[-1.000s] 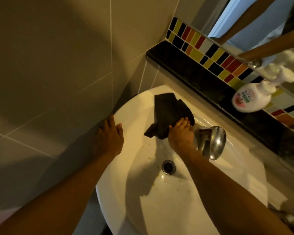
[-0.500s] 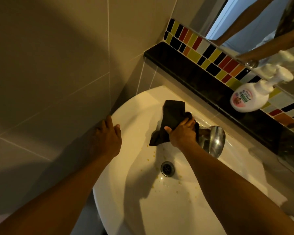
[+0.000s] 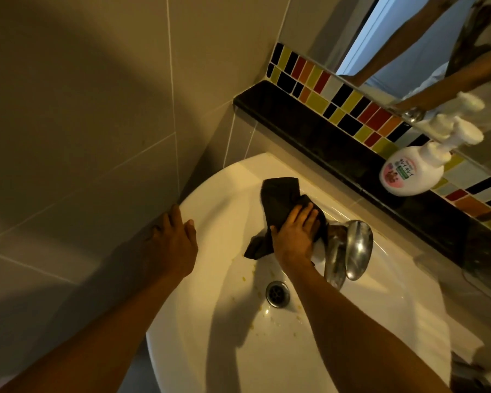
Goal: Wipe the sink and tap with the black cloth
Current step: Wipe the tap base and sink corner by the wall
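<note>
- Where yellowish specks lie round the drain (image 3: pixel 277 294), the sink (image 3: pixel 227 217) bowl looks not yet wiped.
- Left hand (image 3: pixel 173 242): fingers spread, resting on the rim, likely as a brace.
- Right hand (image 3: pixel 294 236): fingers flat and together, pressing the black cloth (image 3: pixel 279 194) onto the back rim just beside the tap (image 3: pixel 349 251); the cloth trails out past the fingertips and thumb.
- Soap bottle (image 3: pixel 408 171): on the shelf, well apart.

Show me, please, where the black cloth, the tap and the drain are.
black cloth (image 3: pixel 281 192): head view, on its upper fold.
tap (image 3: pixel 358 246): head view, on the shiny handle.
drain (image 3: pixel 277 294): head view, on its metal centre.
</note>
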Demonstrator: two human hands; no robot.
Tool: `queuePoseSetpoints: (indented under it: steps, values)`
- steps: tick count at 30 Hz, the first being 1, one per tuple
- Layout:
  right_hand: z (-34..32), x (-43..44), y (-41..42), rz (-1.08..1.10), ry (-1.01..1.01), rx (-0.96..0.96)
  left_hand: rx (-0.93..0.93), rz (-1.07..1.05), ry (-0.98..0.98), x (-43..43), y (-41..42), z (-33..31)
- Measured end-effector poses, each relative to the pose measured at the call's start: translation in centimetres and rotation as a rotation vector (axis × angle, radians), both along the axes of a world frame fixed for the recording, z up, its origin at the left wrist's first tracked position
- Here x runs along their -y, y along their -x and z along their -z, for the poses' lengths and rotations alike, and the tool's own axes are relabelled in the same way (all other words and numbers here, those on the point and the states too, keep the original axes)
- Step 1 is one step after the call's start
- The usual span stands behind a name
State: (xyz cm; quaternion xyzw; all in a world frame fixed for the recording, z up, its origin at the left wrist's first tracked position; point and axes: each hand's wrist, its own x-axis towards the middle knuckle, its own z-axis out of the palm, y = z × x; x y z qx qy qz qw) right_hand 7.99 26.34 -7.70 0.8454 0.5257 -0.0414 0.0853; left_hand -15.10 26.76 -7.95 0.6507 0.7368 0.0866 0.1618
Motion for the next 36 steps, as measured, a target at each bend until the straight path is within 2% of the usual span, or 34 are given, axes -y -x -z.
queuePoseSetpoints:
  steps: [6, 9, 11, 13, 15, 17, 19, 20, 23, 24, 26, 30, 32, 34, 36]
  values:
    - [0.9, 1.7, 0.5, -0.048, -0.069, 0.110, 0.011, -0.003, -0.023, 0.1, -0.1, -0.2]
    - [1.5, 4.1, -0.2, -0.122, -0.139, 0.091, 0.008, 0.006, -0.028, 0.1, -0.1, -0.2]
    - [1.3, 4.6, -1.0, -0.069, -0.191, -0.133, 0.022, 0.004, -0.021, 0.1, -0.2, -0.4]
    - [1.0, 5.9, -2.2, 0.095, -0.300, -0.408, 0.016, 0.007, -0.017, 0.2, -0.3, -0.8]
    - [1.9, 8.8, -4.3, 0.071, -0.297, -0.500, -0.005, 0.018, -0.033, 0.4, -0.3, -1.2]
    - [1.4, 11.0, -6.1, 0.150, -0.277, -0.731, -0.019, 0.027, -0.050, 0.7, -0.4, -1.7]
    - [0.3, 11.8, -7.7, 0.146, -0.235, -0.760, -0.014, 0.029, -0.058, 0.8, -0.5, -2.0]
    - [-0.6, 12.3, -8.4, 0.055, -0.177, -0.711, -0.014, 0.030, -0.065, 0.8, -0.5, -1.9]
    - [-2.1, 13.8, -10.7, -0.241, -0.095, -0.345, -0.024, 0.026, -0.090, 0.8, -0.5, -1.7]
    - [-2.1, 14.6, -12.0, -0.280, -0.083, -0.268, -0.021, 0.022, -0.092, 0.8, -0.5, -1.6]
    - [-2.7, 15.8, -14.3, -0.209, -0.079, -0.212, -0.012, 0.013, -0.087, 0.7, -0.6, -1.5]
    - [-4.9, 16.3, -18.4, -0.080, 0.026, -0.177, -0.020, 0.017, -0.074, 0.7, -0.5, -1.4]
    - [-6.0, 15.4, -18.9, -0.058, 0.036, -0.237, -0.016, 0.014, -0.067, 0.6, -0.5, -1.3]
    - [-7.6, 13.8, -19.0, 0.009, -0.070, -0.306, -0.022, 0.011, -0.066, 0.5, -0.4, -1.0]
    - [-9.1, 11.8, -18.5, 0.142, -0.271, -0.413, -0.021, 0.001, -0.076, 0.5, -0.5, -0.9]
